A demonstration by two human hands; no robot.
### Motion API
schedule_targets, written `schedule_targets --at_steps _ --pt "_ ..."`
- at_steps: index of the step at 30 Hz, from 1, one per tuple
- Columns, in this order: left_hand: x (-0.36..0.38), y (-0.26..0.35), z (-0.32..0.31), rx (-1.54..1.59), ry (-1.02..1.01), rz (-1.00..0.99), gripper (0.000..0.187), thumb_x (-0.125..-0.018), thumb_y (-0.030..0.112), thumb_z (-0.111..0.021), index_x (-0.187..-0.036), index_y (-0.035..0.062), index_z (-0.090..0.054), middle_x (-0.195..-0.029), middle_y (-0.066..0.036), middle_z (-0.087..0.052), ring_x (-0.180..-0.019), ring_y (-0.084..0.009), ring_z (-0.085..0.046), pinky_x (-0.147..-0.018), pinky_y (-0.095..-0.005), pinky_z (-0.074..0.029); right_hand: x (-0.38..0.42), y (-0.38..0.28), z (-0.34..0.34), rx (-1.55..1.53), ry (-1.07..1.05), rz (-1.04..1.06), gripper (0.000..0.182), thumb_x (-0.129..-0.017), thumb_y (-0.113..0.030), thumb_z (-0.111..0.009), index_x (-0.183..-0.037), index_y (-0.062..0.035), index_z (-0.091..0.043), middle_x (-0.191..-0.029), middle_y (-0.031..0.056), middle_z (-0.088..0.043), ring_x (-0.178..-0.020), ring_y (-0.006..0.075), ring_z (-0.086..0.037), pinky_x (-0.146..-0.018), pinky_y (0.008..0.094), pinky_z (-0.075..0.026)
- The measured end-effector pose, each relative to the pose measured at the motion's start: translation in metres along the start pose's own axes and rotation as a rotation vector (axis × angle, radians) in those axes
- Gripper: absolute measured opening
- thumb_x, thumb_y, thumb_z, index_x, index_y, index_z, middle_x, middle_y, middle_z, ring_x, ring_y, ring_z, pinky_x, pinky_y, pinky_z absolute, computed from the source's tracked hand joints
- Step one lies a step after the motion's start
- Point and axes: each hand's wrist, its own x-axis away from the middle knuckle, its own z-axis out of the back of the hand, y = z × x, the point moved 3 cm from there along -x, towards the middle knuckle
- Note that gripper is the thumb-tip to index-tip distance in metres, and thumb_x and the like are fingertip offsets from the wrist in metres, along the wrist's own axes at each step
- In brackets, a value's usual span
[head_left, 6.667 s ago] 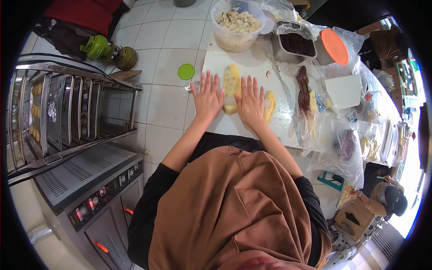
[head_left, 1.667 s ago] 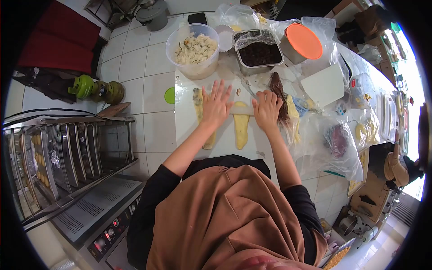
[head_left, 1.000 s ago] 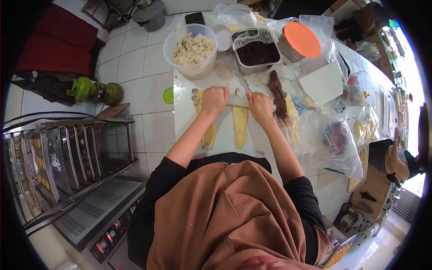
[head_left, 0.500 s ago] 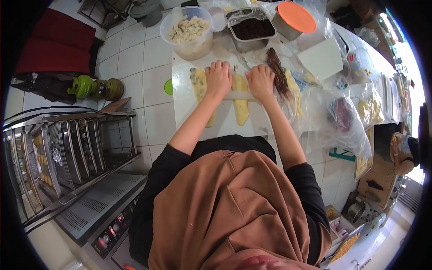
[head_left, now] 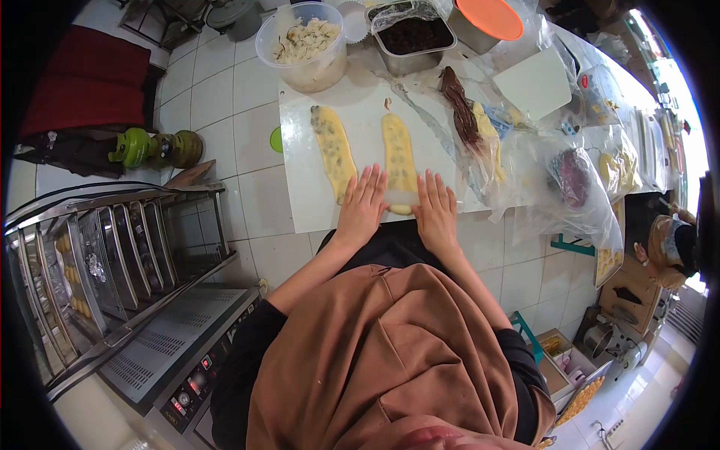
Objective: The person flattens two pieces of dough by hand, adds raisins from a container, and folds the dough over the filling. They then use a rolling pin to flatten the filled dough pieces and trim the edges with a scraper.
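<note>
A pale rolling pin [head_left: 405, 197] lies across the near end of a long strip of yellow dough [head_left: 400, 154] with dark spots in it. On the pin's left part rests my left hand [head_left: 363, 206], palm down, its fingers stretched forward. My right hand [head_left: 436, 214] lies flat at the right part in the same way, fingers slightly spread. The pin's ends are hidden under the hands. A short bit of dough shows on the near side of the pin. Left of it, a second flattened dough strip [head_left: 332, 146] with dark spots lies on the white table [head_left: 300, 202], its lower end near my left hand.
At the back stand a tub of pale shredded filling [head_left: 307, 71], a metal tin with dark filling [head_left: 409, 45] and a container with an orange lid [head_left: 491, 19]. Brown dough [head_left: 459, 105], a white board [head_left: 532, 84] and plastic bags [head_left: 570, 180] lie to the right.
Both hands and the rolling pin have come toward me, from mid-strip to the near end by the table edge. The middle dough strip now looks broader and shows dark spots.
</note>
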Motion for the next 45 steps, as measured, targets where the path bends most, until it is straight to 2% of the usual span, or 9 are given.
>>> schedule_targets --at_steps 8,11,20,23,26,29,32,41,45 --pt "0.031 -0.014 0.022 0.318 0.052 -0.421 0.038 -0.072 -0.002 -0.052 -0.107 0.0059 -0.065 -0.112 -0.005 -0.061 -0.102 -0.0210 -0.055 -0.084 -0.0333 -0.046 0.020 0.014 0.009 -0.256 0.142 0.332 0.045 -0.067 0.002 -0.055 -0.106 -0.0173 -0.067 -0.104 0.0032 -0.058 -0.092 0.0221 -0.052 -0.085 0.0382 -0.038" --pt "0.021 -0.020 0.030 0.338 0.057 -0.475 0.043 -0.072 -0.004 -0.050 -0.112 0.0056 -0.062 -0.114 -0.006 -0.060 -0.102 -0.0224 -0.056 -0.088 -0.0345 -0.044 0.009 0.020 0.019 -0.281 0.096 0.406 0.046 -0.068 0.004 -0.055 -0.108 -0.0161 -0.066 -0.107 0.0034 -0.058 -0.093 0.0222 -0.053 -0.085 0.0394 -0.038" --pt "-0.094 -0.053 -0.005 0.041 -0.012 0.064 0.059 -0.089 0.031 -0.045 -0.141 0.0085 -0.028 -0.150 -0.010 -0.013 -0.140 -0.0275 -0.007 -0.108 -0.0573 -0.002 -0.105 0.023 0.005 0.152 0.250 0.034 0.055 -0.087 -0.023 -0.047 -0.138 -0.0069 -0.033 -0.144 0.0075 -0.030 -0.132 0.0257 -0.027 -0.109 0.0506 -0.008" --pt "-0.144 -0.078 -0.011 -0.060 0.160 0.119 0.049 -0.089 0.027 -0.046 -0.134 0.0070 -0.040 -0.146 -0.013 -0.025 -0.135 -0.0307 -0.021 -0.107 -0.0564 -0.010 -0.155 0.031 0.005 0.175 0.384 -0.023 0.050 -0.084 -0.023 -0.050 -0.130 -0.0041 -0.041 -0.139 0.0117 -0.035 -0.132 0.0285 -0.027 -0.108 0.0548 -0.007" --pt "-0.182 -0.093 -0.006 0.023 0.313 0.197 0.029 -0.088 0.023 -0.049 -0.110 0.0062 -0.057 -0.120 -0.014 -0.051 -0.112 -0.0310 -0.046 -0.096 -0.0514 -0.031 -0.194 0.047 0.001 0.130 0.300 -0.256 0.036 -0.080 -0.023 -0.053 -0.110 -0.0025 -0.052 -0.124 0.0145 -0.044 -0.122 0.0313 -0.034 -0.102 0.0566 -0.016" --pt "-0.195 -0.084 0.001 -0.037 0.251 0.158 0.012 -0.085 0.017 -0.052 -0.084 0.0066 -0.058 -0.085 -0.008 -0.058 -0.080 -0.0275 -0.054 -0.075 -0.0446 -0.041 -0.215 0.058 0.002 0.121 0.304 -0.286 0.023 -0.077 -0.022 -0.056 -0.091 -0.0047 -0.055 -0.105 0.0124 -0.048 -0.106 0.0309 -0.041 -0.089 0.0525 -0.027" --pt "-0.193 -0.091 0.007 0.044 0.425 0.155 0.012 -0.084 0.016 -0.053 -0.077 0.0078 -0.056 -0.070 -0.005 -0.056 -0.068 -0.0255 -0.054 -0.064 -0.0407 -0.040 -0.220 0.061 0.004 0.083 0.483 -0.268 0.017 -0.078 -0.022 -0.056 -0.085 -0.0063 -0.056 -0.093 0.0094 -0.049 -0.093 0.0285 -0.044 -0.078 0.0449 -0.030" --pt "-0.158 -0.077 -0.007 0.021 0.304 0.179 0.023 -0.089 0.021 -0.045 -0.076 0.0070 -0.056 -0.070 -0.011 -0.059 -0.069 -0.0307 -0.056 -0.061 -0.0440 -0.042 -0.178 0.045 -0.003 0.083 0.333 -0.190 0.023 -0.086 -0.028 -0.053 -0.077 -0.0073 -0.057 -0.081 0.0103 -0.055 -0.081 0.0307 -0.053 -0.072 0.0426 -0.037" --pt "-0.194 -0.089 -0.001 0.152 0.011 0.465 0.038 -0.090 0.026 -0.041 -0.070 0.0018 -0.061 -0.072 -0.021 -0.063 -0.072 -0.0361 -0.062 -0.065 -0.0478 -0.047 -0.207 0.053 -0.001 -0.049 0.242 -0.296 0.038 -0.090 -0.035 -0.045 -0.071 -0.0052 -0.060 -0.071 0.0144 -0.060 -0.066 0.0352 -0.059 -0.060 0.0456 -0.045"
